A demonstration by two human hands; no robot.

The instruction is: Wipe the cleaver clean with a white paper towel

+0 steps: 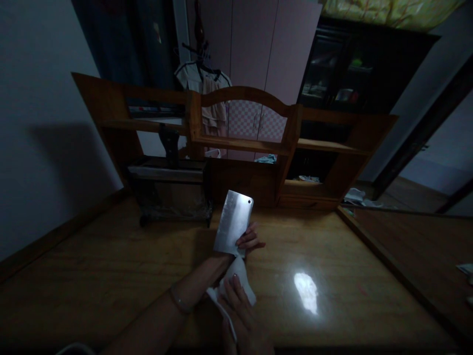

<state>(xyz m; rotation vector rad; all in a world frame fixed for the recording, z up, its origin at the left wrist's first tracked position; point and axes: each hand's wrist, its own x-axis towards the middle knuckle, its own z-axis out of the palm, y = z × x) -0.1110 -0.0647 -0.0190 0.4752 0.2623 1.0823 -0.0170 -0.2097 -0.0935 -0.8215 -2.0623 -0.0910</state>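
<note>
A cleaver is held up over the wooden table, its broad steel blade pointing away from me, with a small hole at the top right corner. My left hand reaches behind the blade, and its fingers curl around the right edge. Below the blade, my right hand presses a white cloth or tissue at the lower end of the cleaver. The handle is hidden, so I cannot tell how far the white sheet wraps it.
A dark rack stands at the back left with a black handle sticking up. Behind it runs a wooden shelf unit. The wooden tabletop has a bright reflection at right. Clothes hang beyond, before pink cabinets.
</note>
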